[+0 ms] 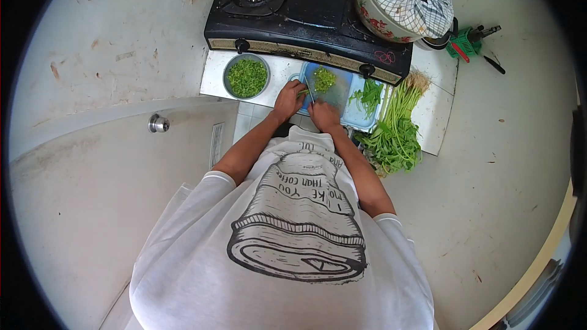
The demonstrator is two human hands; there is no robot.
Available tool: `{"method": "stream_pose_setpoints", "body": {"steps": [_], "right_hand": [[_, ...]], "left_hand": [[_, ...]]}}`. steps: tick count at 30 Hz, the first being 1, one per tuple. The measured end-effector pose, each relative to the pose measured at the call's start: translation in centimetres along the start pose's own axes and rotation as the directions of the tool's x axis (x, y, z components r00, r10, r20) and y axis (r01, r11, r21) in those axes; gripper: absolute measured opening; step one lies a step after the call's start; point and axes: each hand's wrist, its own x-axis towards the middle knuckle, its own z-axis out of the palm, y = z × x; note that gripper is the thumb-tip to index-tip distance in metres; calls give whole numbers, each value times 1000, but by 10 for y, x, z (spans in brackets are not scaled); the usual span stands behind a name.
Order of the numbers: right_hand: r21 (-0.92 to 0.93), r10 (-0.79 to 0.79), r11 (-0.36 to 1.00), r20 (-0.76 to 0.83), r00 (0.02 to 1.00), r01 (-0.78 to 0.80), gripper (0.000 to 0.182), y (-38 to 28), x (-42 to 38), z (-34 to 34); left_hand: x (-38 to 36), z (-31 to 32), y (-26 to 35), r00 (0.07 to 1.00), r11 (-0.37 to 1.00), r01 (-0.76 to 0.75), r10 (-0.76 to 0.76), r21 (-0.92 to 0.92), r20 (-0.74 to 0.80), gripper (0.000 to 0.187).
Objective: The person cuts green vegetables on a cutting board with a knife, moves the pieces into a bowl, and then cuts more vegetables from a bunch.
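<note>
My left hand (290,101) is closed on green stalks (303,91) at the left side of a blue cutting board (340,96). My right hand (324,114) is wrapped round a knife at the board's near edge; its handle is hidden in my fist. The thin blade (309,88) points away from me, beside my left fingertips. Beyond the blade lies a small heap of chopped greens (323,78). Several leafy sprigs (368,96) rest on the light blue tray (362,123) to the right of the board.
A grey bowl (266,88) of finely chopped greens stands at left. On the right lies a large bunch of leafy stalks (396,123). Behind are a black gas stove (318,9), a cloth-covered pot (374,21) and a green basket (463,43) with utensils.
</note>
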Motion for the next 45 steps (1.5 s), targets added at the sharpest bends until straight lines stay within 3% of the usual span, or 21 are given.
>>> {"method": "stream_pose_setpoints", "body": {"steps": [9, 15, 22, 27, 33, 45], "right_hand": [[-14, 4, 1000, 61, 998, -4, 48, 2, -14, -2], [17, -35, 999, 16, 999, 35, 49, 0, -3, 1], [-12, 37, 999, 26, 999, -37, 47, 9, -8, 4], [-33, 77, 996, -2, 997, -77, 46, 13, -15, -2], [-29, -8, 1000, 14, 1000, 9, 49, 14, -12, 4], [-9, 2, 1000, -6, 1000, -2, 47, 0, 1, 4]], "left_hand": [[0, -2, 6, 999, 998, 36, -36, -45, -5, 20], [1, -1, 3, 999, 999, 31, -31, -29, -10, 19], [1, -4, 5, 993, 987, 119, -121, -105, -6, 19], [1, -4, 4, 993, 990, 120, -119, -80, 11, 19], [0, -5, 6, 995, 993, 97, -97, -67, 4, 18], [0, -2, 3, 996, 994, 88, -88, -58, -10, 17]]}}
